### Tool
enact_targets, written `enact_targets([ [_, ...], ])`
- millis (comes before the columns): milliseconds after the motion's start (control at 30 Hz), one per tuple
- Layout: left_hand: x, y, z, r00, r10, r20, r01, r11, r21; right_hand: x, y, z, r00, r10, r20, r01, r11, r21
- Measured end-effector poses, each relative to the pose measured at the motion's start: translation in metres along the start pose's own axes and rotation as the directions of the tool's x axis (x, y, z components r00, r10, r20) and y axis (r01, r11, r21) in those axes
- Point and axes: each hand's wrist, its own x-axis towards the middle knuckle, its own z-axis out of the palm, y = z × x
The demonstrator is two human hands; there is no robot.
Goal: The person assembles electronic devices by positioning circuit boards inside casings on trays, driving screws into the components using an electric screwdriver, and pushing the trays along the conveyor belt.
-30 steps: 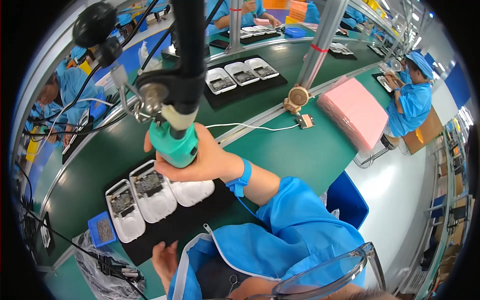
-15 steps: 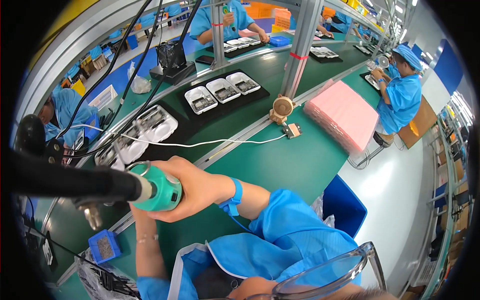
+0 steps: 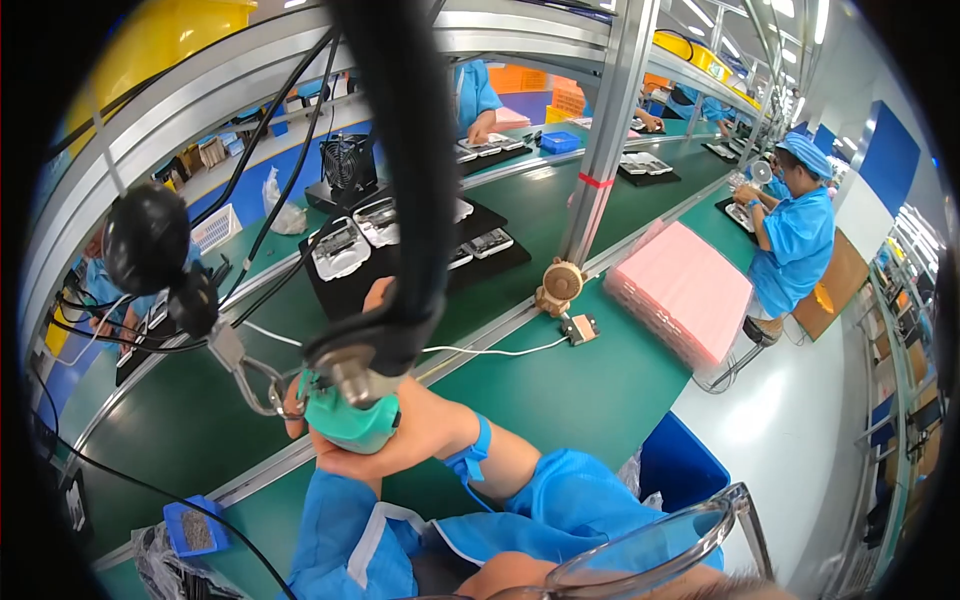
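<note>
— What's the worker in the blue smock holding over there?

— A teal plastic-bodied power screwdriver [image 3: 352, 420] hanging from a thick black cable. The right hand [image 3: 405, 435] is clamped around its body, fingers wrapped tight. It sits low over the green counter [image 3: 560, 400], at about seven o'clock from the steel post.

— And the left hand?

— The left hand [image 3: 335, 455] comes up from below and seems to cup the same tool from underneath, pressed against the right; the screwdriver covers most of it, so I can't tell how firmly it grips. The two hands are together on the tool.

— Anything around them?

— A metal carabiner hook [image 3: 262, 385] just beside the tool at nine o'clock. At twelve o'clock, further back, a black mat [image 3: 505, 262] carries white moulded trays with electronic parts [image 3: 342, 250]. A small tan cable reel [image 3: 558, 287] stands at the post's foot, a white wire running from it toward the hands. At two o'clock lies a stack of pink foam sheets [image 3: 685, 290], well apart. A small blue parts box [image 3: 195, 525] sits at eight o'clock near the counter's edge.
</note>
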Motion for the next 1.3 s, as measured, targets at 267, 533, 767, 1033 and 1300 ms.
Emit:
enact_targets([
  [267,0.054,-0.016,-0.041,0.994,-0.05,-0.093,0.061,0.991,0.12,0.019,-0.009,0.007,0.995,0.1,0.032,-0.101,0.994,0.043],
  [533,-0.012,-0.011,0.011,0.923,-0.375,-0.086,0.374,0.823,0.428,0.034,0.001,-0.008,0.997,0.039,-0.07,-0.04,0.999,-0.01],
  [767,-0.055,0.049,-0.005,0.919,-0.371,0.138,0.207,0.747,0.632,0.052,0.014,-0.02,0.974,0.117,-0.193,-0.109,0.993,0.052],
  [1033,-0.15,0.132,0.013,0.983,-0.123,-0.135,0.182,0.721,0.669,0.064,0.058,-0.016,0.937,0.09,-0.338,0.0,0.967,0.255],
  [1300,-0.195,0.15,0.024,0.999,0.012,-0.039,0.024,0.601,0.799,0.062,0.073,-0.002,0.96,0.067,-0.271,-0.005,0.975,0.221],
])
